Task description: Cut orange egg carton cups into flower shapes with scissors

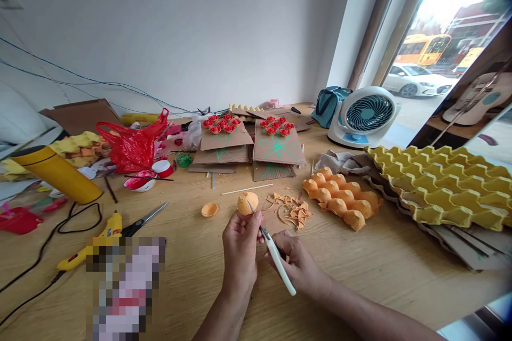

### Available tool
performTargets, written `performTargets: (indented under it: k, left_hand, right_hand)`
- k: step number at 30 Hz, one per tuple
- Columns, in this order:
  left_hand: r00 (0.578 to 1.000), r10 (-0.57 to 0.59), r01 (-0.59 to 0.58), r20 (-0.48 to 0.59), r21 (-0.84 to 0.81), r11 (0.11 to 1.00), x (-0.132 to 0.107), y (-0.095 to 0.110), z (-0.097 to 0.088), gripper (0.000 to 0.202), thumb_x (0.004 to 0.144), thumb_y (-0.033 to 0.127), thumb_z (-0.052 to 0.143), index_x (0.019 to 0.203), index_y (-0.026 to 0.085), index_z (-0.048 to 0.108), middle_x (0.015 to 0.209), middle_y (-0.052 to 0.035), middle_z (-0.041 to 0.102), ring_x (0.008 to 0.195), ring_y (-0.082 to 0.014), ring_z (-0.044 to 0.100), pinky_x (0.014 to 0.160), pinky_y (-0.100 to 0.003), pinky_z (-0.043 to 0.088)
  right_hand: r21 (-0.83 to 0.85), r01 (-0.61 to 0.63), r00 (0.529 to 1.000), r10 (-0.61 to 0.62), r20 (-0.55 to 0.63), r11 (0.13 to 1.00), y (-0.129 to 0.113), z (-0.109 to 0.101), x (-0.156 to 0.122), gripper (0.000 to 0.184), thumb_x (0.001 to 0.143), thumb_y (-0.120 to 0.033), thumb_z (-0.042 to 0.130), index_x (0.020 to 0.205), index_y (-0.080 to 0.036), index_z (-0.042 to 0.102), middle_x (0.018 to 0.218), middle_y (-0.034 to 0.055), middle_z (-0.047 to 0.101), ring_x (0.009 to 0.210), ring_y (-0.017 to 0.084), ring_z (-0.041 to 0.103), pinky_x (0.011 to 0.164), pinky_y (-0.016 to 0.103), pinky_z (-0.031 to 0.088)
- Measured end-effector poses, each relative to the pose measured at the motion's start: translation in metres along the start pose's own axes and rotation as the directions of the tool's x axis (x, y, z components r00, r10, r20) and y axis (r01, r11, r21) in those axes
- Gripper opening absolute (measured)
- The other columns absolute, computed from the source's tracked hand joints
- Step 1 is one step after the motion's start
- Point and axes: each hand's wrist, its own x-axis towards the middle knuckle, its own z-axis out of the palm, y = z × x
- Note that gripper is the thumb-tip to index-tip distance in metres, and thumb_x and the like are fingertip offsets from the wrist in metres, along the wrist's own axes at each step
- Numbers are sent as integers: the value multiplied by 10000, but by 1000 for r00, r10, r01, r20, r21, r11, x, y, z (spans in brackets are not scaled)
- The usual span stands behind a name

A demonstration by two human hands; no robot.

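Note:
My left hand (240, 248) is closed around an orange egg-carton cup (247, 203), holding it up above the wooden table (360, 277). My right hand (298, 264) grips a small white-handled pair of scissors (276, 258) whose blades touch the cup's edge. Orange paper trimmings (292, 210) lie just beyond the hands. A cut orange cup (209, 209) sits to the left. A strip of orange egg-carton cups (342, 197) lies to the right.
Yellow egg trays (444, 184) are stacked at right, a small fan (366, 114) behind them. Cardboard sheets with red paper roses (276, 141) sit at centre back. At left lie a yellow glue gun (90, 245), scissors (144, 219), a red bag (132, 144) and a yellow bottle (56, 173).

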Motion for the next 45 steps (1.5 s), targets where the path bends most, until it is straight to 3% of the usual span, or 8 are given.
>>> performTargets:
  k: [4,9,13,18,24,30,40,45]
  left_hand:
    - [1000,3,-3,16,0,1000,1,-1,-2,392,612,414,889,750,153,632,637,38,592,502,-63,471,445,-182,379]
    - [994,-6,14,108,-75,997,4,-2,-6,386,712,475,825,877,170,656,794,8,660,535,-53,477,477,-171,427]
    - [997,23,-14,74,-118,993,10,-3,-11,379,698,469,841,804,181,620,634,54,574,522,-59,497,460,-153,403]
    - [998,59,-61,-19,-152,986,23,0,-19,392,663,440,862,825,182,615,694,50,629,517,-51,511,466,-158,406]
    - [999,32,-29,8,-295,955,34,5,-27,333,657,379,833,806,160,632,688,18,631,570,-81,527,457,-182,397]
    - [999,-34,48,42,-389,920,35,7,-29,270,677,320,797,726,166,581,650,41,560,544,-71,492,452,-185,394]
    - [988,-130,152,81,-392,907,32,6,-26,294,692,350,791,699,157,570,615,46,527,510,-64,470,422,-177,377]
    - [977,-162,207,139,-425,881,29,4,-26,370,635,394,869,718,139,614,681,28,574,524,-50,476,416,-162,376]
  right_hand:
    - [-8,3,1000,-3,-4,1000,2,0,1,414,925,-395,547,628,-211,325,593,-36,393,633,135,374,654,287,307]
    - [15,-4,1000,4,-3,1000,2,-2,6,443,927,-449,543,613,-209,343,575,-37,389,617,129,379,628,281,301]
    - [142,-89,992,76,97,986,-4,-3,7,429,903,-476,567,617,-207,394,549,-50,394,544,104,363,539,248,287]
    - [221,-197,969,154,195,955,-5,1,2,375,870,-437,616,633,-198,450,536,-50,447,512,96,407,496,222,300]
    - [463,-294,944,178,278,836,2,7,1,513,834,-672,617,699,-195,485,516,-63,480,450,75,381,474,213,318]
    - [469,-334,922,180,342,818,2,4,6,611,799,-786,572,707,-186,507,482,-55,495,422,72,362,462,221,291]
    - [504,-313,933,163,320,805,5,7,3,581,776,-754,633,719,-191,503,500,-65,482,437,73,367,462,220,304]
    - [495,-283,950,169,264,821,6,8,2,515,810,-673,656,723,-189,505,532,-69,468,457,72,373,467,213,324]
